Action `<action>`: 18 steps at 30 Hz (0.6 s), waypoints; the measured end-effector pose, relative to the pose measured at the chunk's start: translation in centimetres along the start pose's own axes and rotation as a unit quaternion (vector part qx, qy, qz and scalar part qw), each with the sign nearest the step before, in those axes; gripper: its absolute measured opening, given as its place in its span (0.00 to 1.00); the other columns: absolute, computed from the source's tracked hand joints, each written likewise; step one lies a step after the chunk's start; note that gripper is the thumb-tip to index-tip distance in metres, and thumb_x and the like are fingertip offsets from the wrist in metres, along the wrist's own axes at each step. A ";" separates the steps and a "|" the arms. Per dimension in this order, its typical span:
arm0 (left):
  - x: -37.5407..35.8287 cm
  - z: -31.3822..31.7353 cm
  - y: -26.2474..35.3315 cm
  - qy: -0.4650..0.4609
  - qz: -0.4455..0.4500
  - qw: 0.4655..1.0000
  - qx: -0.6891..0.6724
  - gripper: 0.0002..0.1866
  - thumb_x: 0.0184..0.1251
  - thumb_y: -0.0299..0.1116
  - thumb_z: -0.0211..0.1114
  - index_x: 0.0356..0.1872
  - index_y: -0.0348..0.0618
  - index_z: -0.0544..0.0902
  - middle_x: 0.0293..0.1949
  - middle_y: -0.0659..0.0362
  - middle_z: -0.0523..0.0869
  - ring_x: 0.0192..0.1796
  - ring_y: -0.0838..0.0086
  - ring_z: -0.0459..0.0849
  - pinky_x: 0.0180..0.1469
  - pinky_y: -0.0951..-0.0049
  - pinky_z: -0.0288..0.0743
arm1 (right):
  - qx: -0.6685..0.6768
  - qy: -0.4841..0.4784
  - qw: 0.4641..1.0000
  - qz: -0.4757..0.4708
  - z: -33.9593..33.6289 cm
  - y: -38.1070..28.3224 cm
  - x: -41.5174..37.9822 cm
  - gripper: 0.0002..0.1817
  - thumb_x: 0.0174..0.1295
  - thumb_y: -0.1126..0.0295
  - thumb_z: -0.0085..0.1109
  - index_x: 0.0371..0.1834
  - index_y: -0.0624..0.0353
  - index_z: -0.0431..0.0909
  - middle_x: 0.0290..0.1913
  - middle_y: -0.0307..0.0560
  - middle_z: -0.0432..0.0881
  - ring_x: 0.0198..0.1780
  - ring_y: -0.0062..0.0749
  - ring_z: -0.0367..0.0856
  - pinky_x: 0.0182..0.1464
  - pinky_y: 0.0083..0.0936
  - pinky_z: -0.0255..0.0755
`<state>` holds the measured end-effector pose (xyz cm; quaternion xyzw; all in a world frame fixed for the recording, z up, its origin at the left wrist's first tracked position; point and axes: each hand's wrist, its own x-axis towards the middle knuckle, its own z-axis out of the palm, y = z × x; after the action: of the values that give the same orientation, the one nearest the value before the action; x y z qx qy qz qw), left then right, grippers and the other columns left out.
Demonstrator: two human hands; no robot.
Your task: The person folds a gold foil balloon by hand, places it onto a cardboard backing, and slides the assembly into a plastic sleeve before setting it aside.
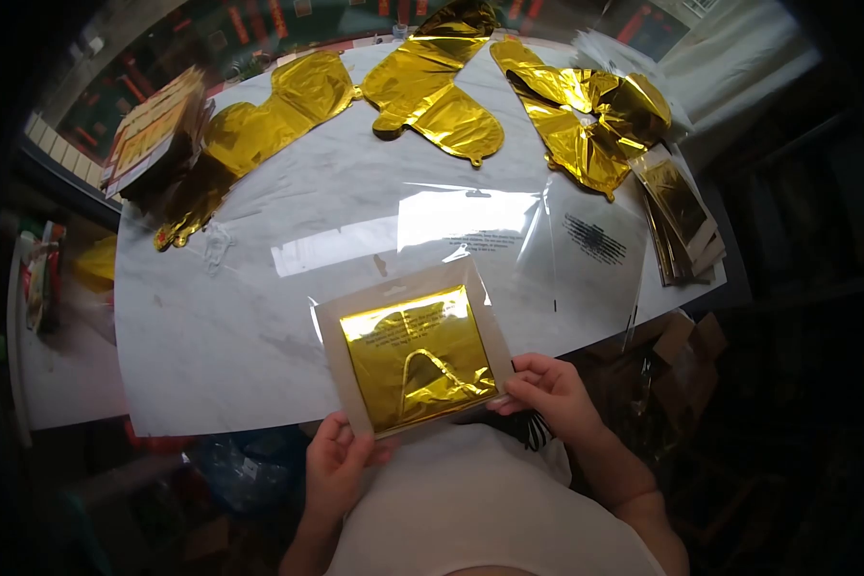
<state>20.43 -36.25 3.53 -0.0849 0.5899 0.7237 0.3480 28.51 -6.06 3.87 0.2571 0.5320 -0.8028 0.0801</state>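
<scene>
A clear plastic packet (418, 350) with a folded gold foil balloon inside is held up in front of my body, over the table's near edge. My left hand (341, 459) pinches its lower left corner. At the lower right corner, my right hand (552, 394) grips it between thumb and fingers. Black printed text crosses the packet's front, and a hang hole shows in its top strip. Just beyond it, empty clear plastic bags (576, 254) with printed text lie flat on the white marbled table (240, 355).
Unfolded gold foil balloons (432, 86) lie along the table's far side, with another crumpled foil balloon (595, 120) at far right. Packed foil packets (682, 216) sit at the right edge. A stack of printed cards (158, 130) stands at far left. Cardboard boxes (686, 365) are below, right.
</scene>
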 end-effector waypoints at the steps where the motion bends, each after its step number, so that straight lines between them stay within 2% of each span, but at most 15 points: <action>1: 0.0 -0.1 -0.1 0.000 -0.001 1.000 0.000 0.16 0.82 0.23 0.58 0.65 0.31 0.74 0.55 0.49 0.91 0.50 0.64 0.94 0.51 0.70 0.90 | 0.000 0.000 1.000 0.001 -0.1 0.0 0.0 0.12 0.79 0.75 0.59 0.58 0.71 0.77 0.48 0.56 0.91 0.45 0.37 0.94 0.47 0.25 0.90; 3: 0.1 -0.4 -0.5 -0.019 0.029 0.999 -0.005 0.16 0.81 0.22 0.60 0.64 0.30 0.75 0.55 0.48 0.91 0.49 0.64 0.94 0.51 0.69 0.90 | -0.032 0.003 0.999 0.004 -0.4 0.3 0.2 0.11 0.79 0.75 0.59 0.57 0.71 0.78 0.46 0.56 0.91 0.44 0.37 0.94 0.46 0.25 0.89; 6: 0.3 -0.8 -0.8 -0.009 0.027 0.999 0.015 0.14 0.80 0.22 0.61 0.61 0.30 0.77 0.53 0.47 0.91 0.49 0.65 0.94 0.51 0.69 0.90 | -0.029 0.015 0.999 -0.018 0.0 0.8 0.2 0.08 0.80 0.74 0.59 0.53 0.69 0.78 0.45 0.54 0.91 0.42 0.35 0.94 0.44 0.24 0.88; 9: 0.1 -0.8 -0.8 0.007 0.024 1.000 0.009 0.13 0.80 0.23 0.62 0.59 0.29 0.79 0.50 0.46 0.92 0.47 0.66 0.94 0.49 0.69 0.90 | -0.033 -0.017 0.999 -0.017 -0.4 1.4 0.2 0.10 0.81 0.71 0.58 0.54 0.68 0.79 0.44 0.52 0.92 0.44 0.30 0.93 0.46 0.22 0.87; 13: 0.1 -1.3 -1.1 0.004 0.030 1.000 0.009 0.12 0.81 0.25 0.63 0.58 0.30 0.79 0.48 0.47 0.93 0.45 0.67 0.94 0.48 0.69 0.90 | -0.046 -0.012 0.998 -0.031 0.1 1.9 0.1 0.10 0.82 0.70 0.58 0.53 0.68 0.79 0.42 0.50 0.91 0.45 0.28 0.92 0.47 0.20 0.86; 16: 0.2 -1.4 -1.3 0.006 0.035 0.999 0.028 0.12 0.81 0.27 0.63 0.57 0.30 0.79 0.48 0.47 0.93 0.45 0.67 0.94 0.49 0.70 0.90 | -0.071 -0.008 0.997 -0.037 0.2 2.1 0.2 0.10 0.82 0.70 0.58 0.54 0.69 0.79 0.44 0.50 0.91 0.45 0.27 0.92 0.48 0.20 0.86; 18: 0.2 -0.8 -1.0 0.042 0.037 0.998 0.007 0.12 0.82 0.28 0.63 0.57 0.30 0.79 0.49 0.47 0.93 0.46 0.68 0.94 0.51 0.70 0.89 | -0.076 0.002 0.996 -0.051 1.0 1.5 0.1 0.12 0.83 0.74 0.53 0.61 0.69 0.76 0.47 0.51 0.91 0.46 0.30 0.93 0.49 0.24 0.88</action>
<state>20.65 -36.87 2.43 -0.0912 0.6115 0.7279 0.2964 28.67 -7.58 2.91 0.2240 0.6044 -0.7624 0.0576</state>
